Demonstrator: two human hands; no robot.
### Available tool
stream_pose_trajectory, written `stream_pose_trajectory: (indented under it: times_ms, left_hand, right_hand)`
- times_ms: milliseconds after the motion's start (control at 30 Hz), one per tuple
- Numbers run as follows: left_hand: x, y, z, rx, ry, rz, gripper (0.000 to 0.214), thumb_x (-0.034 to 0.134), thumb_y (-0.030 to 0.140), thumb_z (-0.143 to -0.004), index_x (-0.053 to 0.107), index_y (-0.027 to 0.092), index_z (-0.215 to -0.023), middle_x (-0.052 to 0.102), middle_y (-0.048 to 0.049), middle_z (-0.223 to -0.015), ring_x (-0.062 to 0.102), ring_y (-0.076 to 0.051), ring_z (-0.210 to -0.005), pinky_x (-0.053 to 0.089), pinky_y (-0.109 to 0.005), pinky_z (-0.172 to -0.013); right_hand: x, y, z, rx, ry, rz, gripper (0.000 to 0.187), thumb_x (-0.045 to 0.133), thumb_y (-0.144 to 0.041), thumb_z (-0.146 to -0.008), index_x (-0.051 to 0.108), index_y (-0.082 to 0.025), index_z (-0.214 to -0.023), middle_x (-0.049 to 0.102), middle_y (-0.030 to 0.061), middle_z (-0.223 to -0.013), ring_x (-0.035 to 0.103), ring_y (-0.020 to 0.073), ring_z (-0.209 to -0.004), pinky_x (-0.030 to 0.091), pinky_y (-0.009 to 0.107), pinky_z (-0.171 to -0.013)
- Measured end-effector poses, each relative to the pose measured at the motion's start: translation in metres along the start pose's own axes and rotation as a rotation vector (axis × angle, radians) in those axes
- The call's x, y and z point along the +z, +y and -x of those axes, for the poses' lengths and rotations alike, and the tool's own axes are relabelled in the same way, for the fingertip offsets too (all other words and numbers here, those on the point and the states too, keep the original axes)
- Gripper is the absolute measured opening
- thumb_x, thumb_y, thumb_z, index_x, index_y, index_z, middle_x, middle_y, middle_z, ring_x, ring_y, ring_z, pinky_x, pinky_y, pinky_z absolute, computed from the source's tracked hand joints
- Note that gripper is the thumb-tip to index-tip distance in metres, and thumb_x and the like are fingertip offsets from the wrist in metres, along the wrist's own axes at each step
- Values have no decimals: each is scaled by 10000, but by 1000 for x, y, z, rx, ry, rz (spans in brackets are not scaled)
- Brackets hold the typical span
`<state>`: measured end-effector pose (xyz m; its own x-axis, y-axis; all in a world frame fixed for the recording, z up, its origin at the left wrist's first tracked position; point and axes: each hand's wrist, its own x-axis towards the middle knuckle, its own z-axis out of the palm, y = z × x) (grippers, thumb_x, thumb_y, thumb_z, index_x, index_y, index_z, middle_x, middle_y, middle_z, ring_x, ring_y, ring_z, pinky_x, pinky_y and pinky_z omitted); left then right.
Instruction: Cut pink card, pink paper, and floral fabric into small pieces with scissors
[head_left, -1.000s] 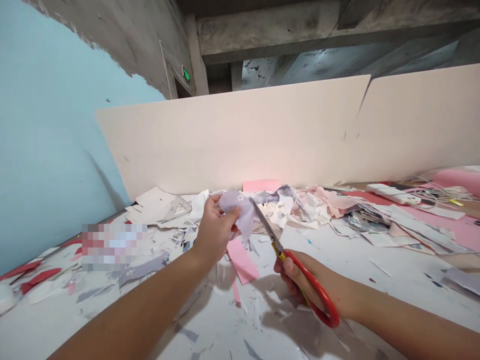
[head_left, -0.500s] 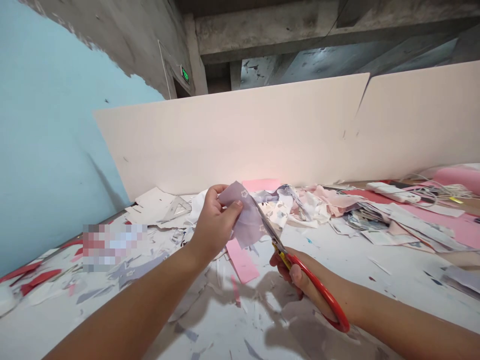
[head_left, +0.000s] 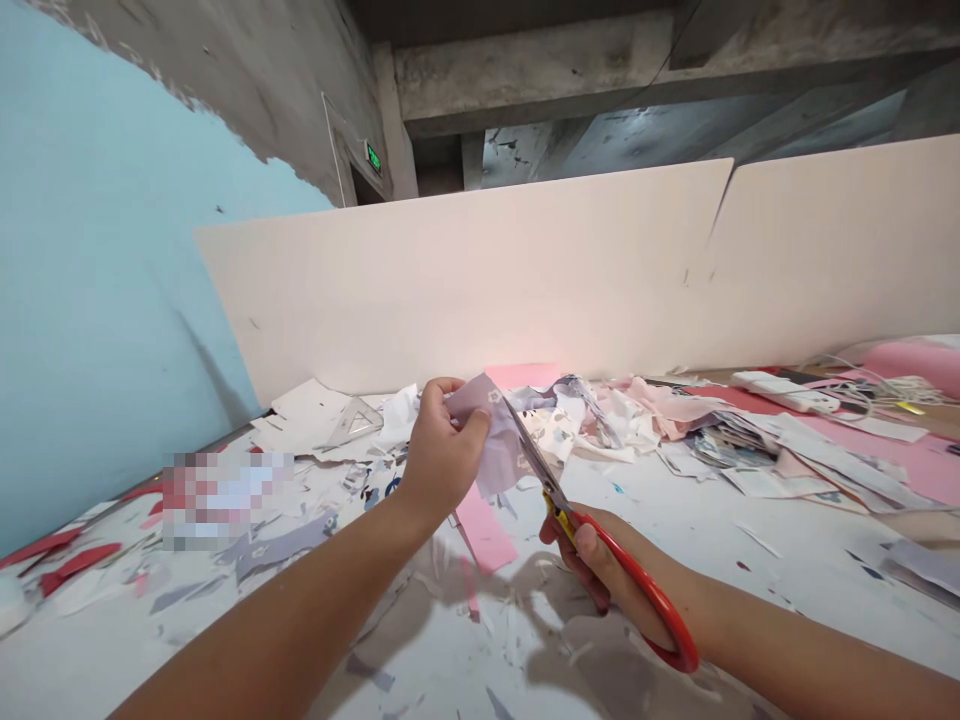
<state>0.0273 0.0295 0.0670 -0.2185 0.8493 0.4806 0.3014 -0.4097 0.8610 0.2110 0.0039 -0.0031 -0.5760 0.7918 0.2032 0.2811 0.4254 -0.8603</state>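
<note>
My left hand (head_left: 448,440) pinches a piece of lilac flowered fabric (head_left: 501,465) between thumb and fingers, holding it up above the table. In my right hand (head_left: 592,560) is a pair of scissors (head_left: 637,575) with red and yellow handles, fingers wrapped through the grips. The scissor blades point up and to the left, lying along the right edge of the lilac piece. Whether the blades are fully closed on it is hard to make out. Under the hands lies a pink strip (head_left: 484,530) on the white table (head_left: 660,520).
A pale partition (head_left: 480,290) stands behind the table, with a blue wall (head_left: 112,300) at left. Crumpled fabric scraps (head_left: 615,415) lie along the back. A set square (head_left: 355,420) sits at back left, a power strip (head_left: 784,390) with cables at back right. Small offcuts are scattered around.
The fabric and my left hand have shifted slightly right and down in view. The scissors remain at the fabric's right edge, with the blades looking a little closer together.
</note>
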Motion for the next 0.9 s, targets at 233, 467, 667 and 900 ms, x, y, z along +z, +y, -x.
stream_pose_trajectory:
  times_ms: [233, 467, 667, 900]
  left_hand:
    - [2, -2, 2, 44, 20, 22, 322, 555, 360, -696, 425, 222, -956, 530, 25, -608, 502, -109, -477, 367, -180, -391]
    - [1, 2, 2, 25, 4, 74, 347, 562, 344, -694, 398, 223, -974, 520, 37, -589, 495, -100, -450, 360, -176, -390]
    - [1, -1, 1, 30, 19, 58, 352, 558, 356, -701, 403, 224, -988, 506, 41, -578, 482, -93, -429, 335, -168, -370]
    - [1, -5, 1, 35, 19, 55, 359, 553, 387, -704, 406, 221, -987, 508, 38, -594, 491, -93, -446, 348, -167, -382]
  right_hand:
    - [2, 0, 0, 83, 5, -93, 566, 188, -680, -752, 424, -166, -774, 299, -61, -532, 282, 58, -436, 342, 196, -406]
    - [3, 0, -1, 125, 15, -106, 581, 203, -704, -728, 423, -169, -778, 304, -71, -510, 266, 47, -399, 322, 183, -369]
    - [3, 0, -2, 167, 20, -88, 596, 213, -746, -682, 391, -177, -714, 307, -65, -510, 255, 47, -403, 291, 169, -335]
    - [5, -9, -1, 267, 24, -103, 590, 238, -752, -669, 387, -185, -730, 305, -76, -464, 257, 45, -376, 283, 167, -334]
